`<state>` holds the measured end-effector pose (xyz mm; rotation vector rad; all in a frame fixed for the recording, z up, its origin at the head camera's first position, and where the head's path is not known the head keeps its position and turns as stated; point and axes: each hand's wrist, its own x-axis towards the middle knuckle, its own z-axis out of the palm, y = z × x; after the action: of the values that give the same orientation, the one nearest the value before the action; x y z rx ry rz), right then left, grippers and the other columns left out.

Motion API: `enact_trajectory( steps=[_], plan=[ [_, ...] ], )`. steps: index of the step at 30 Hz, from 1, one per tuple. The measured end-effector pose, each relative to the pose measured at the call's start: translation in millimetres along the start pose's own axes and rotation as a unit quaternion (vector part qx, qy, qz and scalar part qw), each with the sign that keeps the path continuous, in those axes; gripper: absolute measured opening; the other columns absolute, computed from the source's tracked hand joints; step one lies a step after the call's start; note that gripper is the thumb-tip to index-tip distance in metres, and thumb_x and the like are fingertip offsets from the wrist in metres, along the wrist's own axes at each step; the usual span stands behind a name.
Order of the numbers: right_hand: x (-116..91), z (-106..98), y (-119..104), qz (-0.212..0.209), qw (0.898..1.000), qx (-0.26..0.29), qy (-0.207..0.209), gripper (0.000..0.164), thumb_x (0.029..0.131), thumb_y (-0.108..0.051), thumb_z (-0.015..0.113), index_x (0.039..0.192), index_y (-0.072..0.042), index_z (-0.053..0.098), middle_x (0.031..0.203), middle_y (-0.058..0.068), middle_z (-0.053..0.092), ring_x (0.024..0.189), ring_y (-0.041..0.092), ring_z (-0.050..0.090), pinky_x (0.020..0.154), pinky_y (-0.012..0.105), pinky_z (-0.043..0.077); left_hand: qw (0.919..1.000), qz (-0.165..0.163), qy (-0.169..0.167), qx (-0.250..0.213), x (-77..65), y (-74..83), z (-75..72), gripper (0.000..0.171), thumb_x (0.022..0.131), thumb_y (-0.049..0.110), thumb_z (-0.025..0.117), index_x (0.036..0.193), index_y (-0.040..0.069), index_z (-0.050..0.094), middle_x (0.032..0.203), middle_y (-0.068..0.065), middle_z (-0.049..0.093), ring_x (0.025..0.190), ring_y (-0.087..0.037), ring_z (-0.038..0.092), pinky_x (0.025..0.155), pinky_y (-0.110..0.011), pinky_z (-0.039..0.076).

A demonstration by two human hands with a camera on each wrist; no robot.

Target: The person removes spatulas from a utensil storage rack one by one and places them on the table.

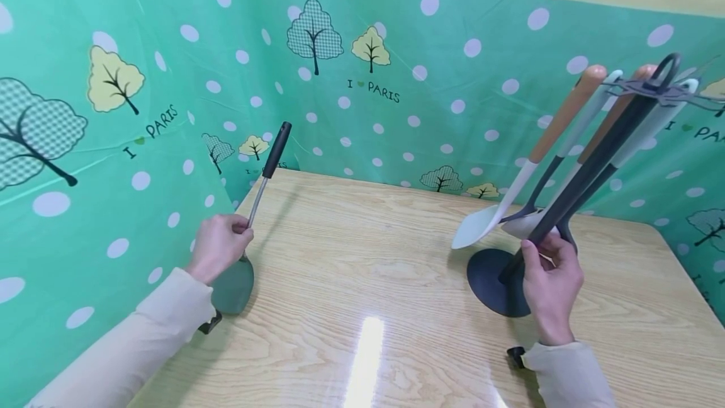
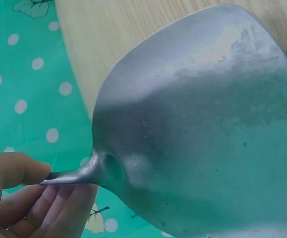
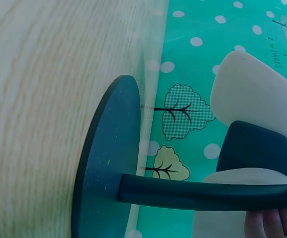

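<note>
Wok spatula [image 2: 198, 129], just one, is pinched by its metal shaft between the thumb and curled fingers of the left hand [image 1: 219, 247], its one black handle [image 1: 276, 151] upward, its blade low by the wooden table's [image 1: 351, 250] left edge. The right hand [image 1: 554, 279] has thumb and fingers closed round the single pole of one black utensil stand [image 1: 595, 165]. From its top hang at least four utensils: two brown-handled [image 1: 563, 115], two pale-handled [image 1: 589, 117].
</note>
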<state>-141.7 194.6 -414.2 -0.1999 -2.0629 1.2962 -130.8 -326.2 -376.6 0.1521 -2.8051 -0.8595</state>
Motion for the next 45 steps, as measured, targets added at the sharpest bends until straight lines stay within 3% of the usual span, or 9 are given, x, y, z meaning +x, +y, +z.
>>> enact_trajectory(
  steps=[9,17,32,45],
  plan=[
    [1,1,0,-0.003,1.000,0.004,0.003,0.032,0.089,-0.014,0.068,0.117,-0.001,0.061,0.101,-0.006,0.058,0.090,0.008,0.056,0.076,0.009,0.046,0.9997,-0.001,-0.023,0.011,4.6,-9.5,0.9,0.022,0.085,0.002,0.057,0.098,-0.009,0.070,0.080,-0.019,0.069,0.053,-0.016,0.057,0.046,-0.029,0.047],
    [0,0,0,0.001,1.000,0.006,0.003,0.032,0.089,-0.015,0.068,0.117,-0.002,0.061,0.100,-0.006,0.058,0.090,0.008,0.057,0.076,0.009,0.046,0.9979,-0.008,-0.048,0.043,8.3,-15.8,3.8,0.018,0.085,0.002,0.056,0.091,-0.007,0.070,0.075,-0.015,0.067,0.054,-0.018,0.053,0.044,-0.029,0.044],
    [0,0,-2,-0.005,1.000,0.008,0.006,0.031,0.089,-0.014,0.068,0.116,-0.001,0.061,0.099,-0.006,0.059,0.089,0.009,0.057,0.076,0.009,0.047,0.9937,-0.047,-0.085,0.056,14.5,-24.8,7.4,0.014,0.083,0.002,0.057,0.077,-0.004,0.068,0.059,-0.008,0.057,0.051,-0.019,0.052,0.044,-0.029,0.043],
    [0,0,0,-0.013,1.000,0.010,0.007,0.031,0.089,-0.014,0.068,0.116,0.000,0.062,0.099,-0.008,0.059,0.089,0.008,0.057,0.076,0.009,0.047,0.9874,-0.088,-0.121,0.052,18.6,-30.3,7.7,0.017,0.086,0.004,0.056,0.083,-0.007,0.068,0.059,-0.009,0.057,0.049,-0.017,0.054,0.043,-0.028,0.044]
  ],
)
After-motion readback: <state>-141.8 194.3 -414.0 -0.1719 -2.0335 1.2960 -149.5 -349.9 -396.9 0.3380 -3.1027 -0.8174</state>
